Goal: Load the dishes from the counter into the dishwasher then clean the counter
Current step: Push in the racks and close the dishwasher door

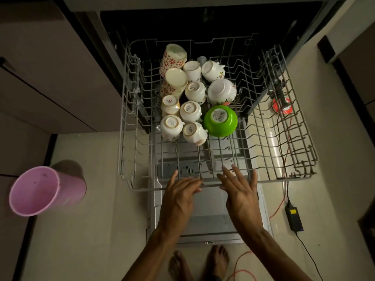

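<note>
Cups and green bowl fill mid-frame rack, both hands, left hand and right hand, flat-fingered at its lower rim; counter unseen, wiping seemingly remains.

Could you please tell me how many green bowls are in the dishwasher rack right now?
1: the green bowl sits upside down mid-rack, right of the white cups. None seems hidden.

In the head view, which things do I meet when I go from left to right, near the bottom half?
pink cup → left hand → right hand → black power adapter
</note>
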`<state>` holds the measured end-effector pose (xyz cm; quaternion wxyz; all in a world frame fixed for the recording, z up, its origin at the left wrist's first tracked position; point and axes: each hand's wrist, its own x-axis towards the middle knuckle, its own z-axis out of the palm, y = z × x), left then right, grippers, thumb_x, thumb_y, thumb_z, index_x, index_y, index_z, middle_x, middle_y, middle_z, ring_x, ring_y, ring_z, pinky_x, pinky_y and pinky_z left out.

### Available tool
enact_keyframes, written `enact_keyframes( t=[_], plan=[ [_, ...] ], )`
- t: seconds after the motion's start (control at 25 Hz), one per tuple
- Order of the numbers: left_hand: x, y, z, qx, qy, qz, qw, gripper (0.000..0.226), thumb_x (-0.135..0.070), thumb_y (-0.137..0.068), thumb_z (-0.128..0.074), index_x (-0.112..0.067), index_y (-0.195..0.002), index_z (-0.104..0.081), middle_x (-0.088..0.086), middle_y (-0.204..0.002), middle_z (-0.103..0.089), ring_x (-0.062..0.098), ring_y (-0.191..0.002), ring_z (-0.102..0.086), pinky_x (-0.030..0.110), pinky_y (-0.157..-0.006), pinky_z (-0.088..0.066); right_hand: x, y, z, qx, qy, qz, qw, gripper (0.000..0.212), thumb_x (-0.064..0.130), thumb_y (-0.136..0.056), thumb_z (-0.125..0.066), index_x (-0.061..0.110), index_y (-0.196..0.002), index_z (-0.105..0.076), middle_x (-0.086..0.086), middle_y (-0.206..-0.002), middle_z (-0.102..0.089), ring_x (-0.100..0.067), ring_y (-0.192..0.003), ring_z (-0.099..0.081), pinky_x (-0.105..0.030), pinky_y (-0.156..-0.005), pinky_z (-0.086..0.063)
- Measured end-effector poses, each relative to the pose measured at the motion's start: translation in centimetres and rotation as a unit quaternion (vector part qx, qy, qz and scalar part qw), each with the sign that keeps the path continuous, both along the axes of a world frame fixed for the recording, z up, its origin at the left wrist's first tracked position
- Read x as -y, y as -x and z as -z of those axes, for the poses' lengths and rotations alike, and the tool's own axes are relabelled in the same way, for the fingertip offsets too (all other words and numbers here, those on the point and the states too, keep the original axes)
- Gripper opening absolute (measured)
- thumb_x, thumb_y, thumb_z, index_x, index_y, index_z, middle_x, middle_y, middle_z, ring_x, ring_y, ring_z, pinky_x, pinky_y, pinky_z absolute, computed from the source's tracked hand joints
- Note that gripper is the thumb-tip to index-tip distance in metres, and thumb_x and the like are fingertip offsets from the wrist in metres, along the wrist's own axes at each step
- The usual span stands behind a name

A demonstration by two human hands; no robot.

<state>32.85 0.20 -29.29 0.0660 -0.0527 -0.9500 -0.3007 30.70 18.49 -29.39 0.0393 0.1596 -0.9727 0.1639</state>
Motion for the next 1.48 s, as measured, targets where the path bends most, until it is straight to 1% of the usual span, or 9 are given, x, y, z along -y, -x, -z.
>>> enact_keyframes(
  t=[0.2,0.32,0.48,0.6,0.72,0.8,1.0,1.28,1.48],
  plan=[
    [1.3,5.5,-0.4,0.015,-0.005,0.019,1.000,0.039,0.014,-0.074,-0.068,-0.004,-0.109,-0.071,0.005,-0.094,-0.076,0.020,-0.104,-0.069,0.047,-0.111,-0.025,0.6,5.6,-0.2,-0.009,-0.011,-0.015,1.000,0.054,-0.005,-0.084,-0.061,0.012,-0.136,-0.055,-0.009,-0.147,-0.046,-0.028,-0.143,-0.033,-0.056,-0.118,-0.007],
    [2.2,8.9,-1.2,0.020,0.005,0.022,1.000,0.037,0.012,-0.079,-0.066,-0.004,-0.112,-0.070,0.005,-0.094,-0.076,0.019,-0.106,-0.067,0.040,-0.113,-0.020,1.1,9.2,-0.1,-0.014,-0.024,-0.043,0.999,0.057,-0.006,-0.083,-0.063,0.011,-0.136,-0.055,-0.009,-0.147,-0.047,-0.028,-0.143,-0.033,-0.055,-0.119,-0.009],
    [3.2,14.6,-2.0,0.038,-0.031,0.014,0.999,0.037,0.012,-0.085,-0.055,-0.007,-0.113,-0.071,0.003,-0.096,-0.075,0.017,-0.096,-0.068,0.036,-0.116,-0.027,1.5,15.2,-0.4,-0.022,-0.026,-0.061,0.998,0.054,-0.008,-0.082,-0.063,0.011,-0.132,-0.059,-0.010,-0.141,-0.054,-0.030,-0.139,-0.041,-0.055,-0.119,-0.012],
    [4.0,19.2,-1.9,0.041,-0.029,0.004,0.999,0.033,0.009,-0.088,-0.055,-0.007,-0.110,-0.073,0.005,-0.099,-0.075,0.023,-0.095,-0.067,0.036,-0.107,-0.040,2.4,19.7,-0.7,-0.025,-0.034,-0.073,0.996,0.050,-0.006,-0.087,-0.060,0.015,-0.133,-0.058,-0.008,-0.140,-0.055,-0.029,-0.138,-0.042,-0.052,-0.118,-0.009],
    [4.7,23.5,-1.9,0.074,-0.037,-0.005,0.997,0.027,-0.003,-0.094,-0.056,-0.012,-0.114,-0.072,0.008,-0.106,-0.073,0.021,-0.099,-0.064,0.018,-0.088,-0.040,2.9,24.1,-0.9,-0.012,-0.034,-0.082,0.996,0.048,-0.004,-0.091,-0.053,0.016,-0.135,-0.055,-0.005,-0.141,-0.054,-0.028,-0.140,-0.038,-0.050,-0.120,-0.002],
    [5.1,26.2,-2.0,0.084,-0.051,-0.013,0.995,0.025,-0.004,-0.095,-0.057,-0.011,-0.114,-0.072,0.008,-0.109,-0.072,0.019,-0.100,-0.066,0.014,-0.081,-0.041,3.4,27.1,-1.3,-0.003,-0.031,-0.091,0.995,0.048,-0.002,-0.091,-0.055,0.018,-0.135,-0.055,-0.004,-0.141,-0.054,-0.026,-0.141,-0.037,-0.052,-0.121,-0.003],
    [6.8,32.5,-2.0,0.084,-0.055,-0.037,0.994,0.022,-0.008,-0.096,-0.057,-0.010,-0.112,-0.072,0.005,-0.110,-0.072,0.017,-0.105,-0.065,0.016,-0.080,-0.040,5.9,33.3,-2.2,0.043,-0.039,-0.090,0.994,0.050,-0.002,-0.092,-0.052,0.026,-0.133,-0.055,0.005,-0.145,-0.050,-0.019,-0.145,-0.028,-0.049,-0.121,0.002],
    [7.1,37.8,-2.1,0.088,-0.045,-0.056,0.994,0.021,-0.012,-0.098,-0.055,-0.011,-0.107,-0.074,0.006,-0.104,-0.073,0.016,-0.097,-0.063,0.015,-0.071,-0.035,6.7,38.8,-2.5,0.059,-0.015,-0.073,0.995,0.039,0.004,-0.097,-0.046,0.024,-0.128,-0.058,0.001,-0.126,-0.061,-0.017,-0.131,-0.043,-0.048,-0.121,-0.001],
    [7.3,39.1,-1.9,0.092,-0.049,-0.057,0.993,0.020,-0.014,-0.098,-0.055,-0.013,-0.108,-0.073,0.003,-0.105,-0.072,0.009,-0.096,-0.059,0.016,-0.075,-0.036,6.9,40.0,-1.8,0.047,-0.014,-0.082,0.995,0.049,0.002,-0.095,-0.047,0.025,-0.138,-0.050,0.004,-0.137,-0.057,-0.018,-0.142,-0.030,-0.050,-0.120,0.001]
  ],
)
